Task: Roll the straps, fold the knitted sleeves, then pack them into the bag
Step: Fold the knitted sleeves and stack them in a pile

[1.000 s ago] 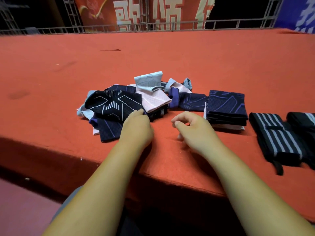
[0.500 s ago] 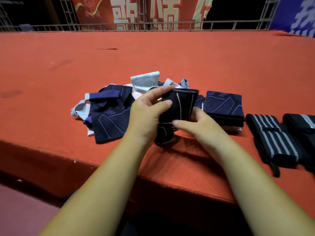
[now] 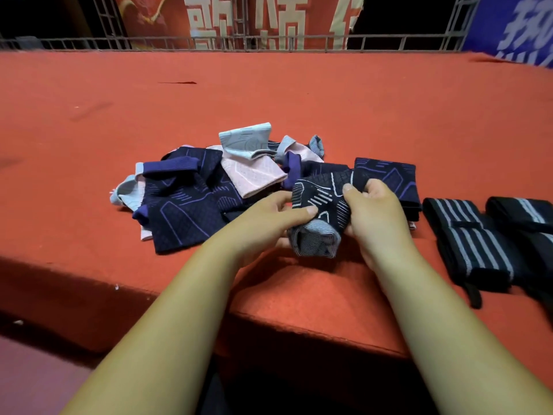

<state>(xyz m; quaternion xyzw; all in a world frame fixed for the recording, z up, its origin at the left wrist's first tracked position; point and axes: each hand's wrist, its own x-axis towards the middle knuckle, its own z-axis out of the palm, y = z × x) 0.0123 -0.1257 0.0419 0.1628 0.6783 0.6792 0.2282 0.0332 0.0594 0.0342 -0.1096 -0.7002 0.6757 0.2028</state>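
You are in what looks like a show hall, at a stage. Your bench is a wide raised floor in red carpet. Behind it runs a metal rail, then a red banner with big pale signs and a blue banner.

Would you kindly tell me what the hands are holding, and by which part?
Both hold one black knitted sleeve with white lines: the left hand pinches its left edge, the right hand grips its right edge.
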